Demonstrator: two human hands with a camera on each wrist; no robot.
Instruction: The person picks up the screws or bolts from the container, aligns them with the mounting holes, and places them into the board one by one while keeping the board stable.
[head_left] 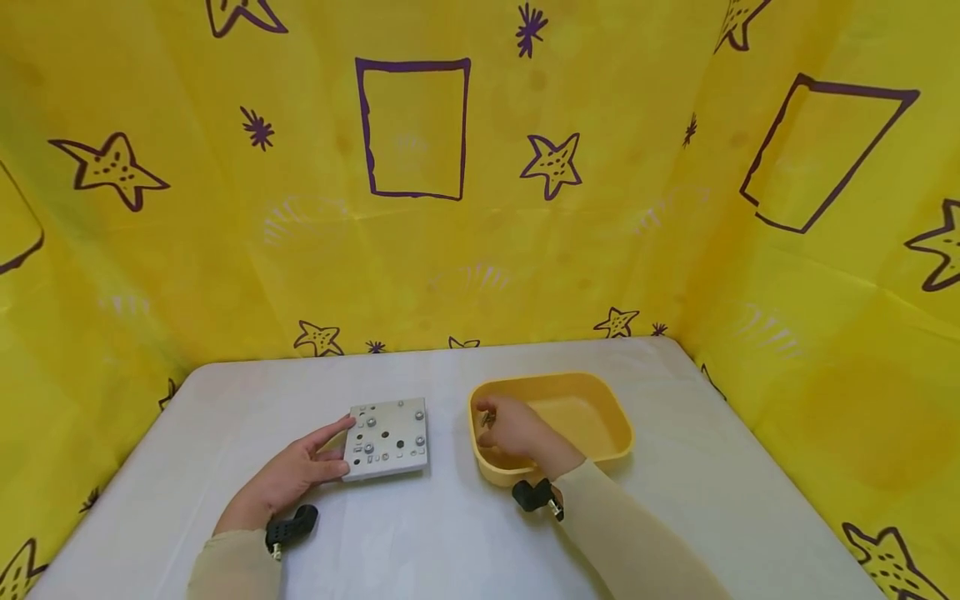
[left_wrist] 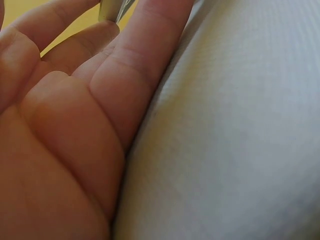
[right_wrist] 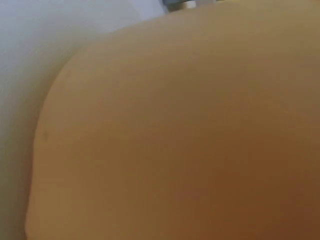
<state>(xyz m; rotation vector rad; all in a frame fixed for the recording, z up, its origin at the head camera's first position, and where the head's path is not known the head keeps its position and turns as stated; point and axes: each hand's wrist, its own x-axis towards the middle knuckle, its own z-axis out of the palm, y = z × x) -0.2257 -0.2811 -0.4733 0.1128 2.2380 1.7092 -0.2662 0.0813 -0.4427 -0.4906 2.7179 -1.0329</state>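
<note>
A square light-grey board [head_left: 386, 437] with several round holes and silver bolts fitted in its top lies left of centre on the table. My left hand [head_left: 288, 475] holds it by its left edge, thumb at the near corner and fingers along the side. In the left wrist view the palm [left_wrist: 65, 140] fills the left side, and only a sliver of the board [left_wrist: 111, 9] shows between the fingers. My right hand [head_left: 517, 429] reaches into the yellow plastic tray [head_left: 592, 417] at its left end. Thumb and fingers pinch a small metal piece [head_left: 489, 419], too small to name.
A white-covered table [head_left: 450, 533] carries the board and tray side by side, with a narrow gap between them. Yellow curtain walls [head_left: 480, 250] with drawn stars stand behind and at both sides. Blurred skin [right_wrist: 175, 140] blocks most of the right wrist view.
</note>
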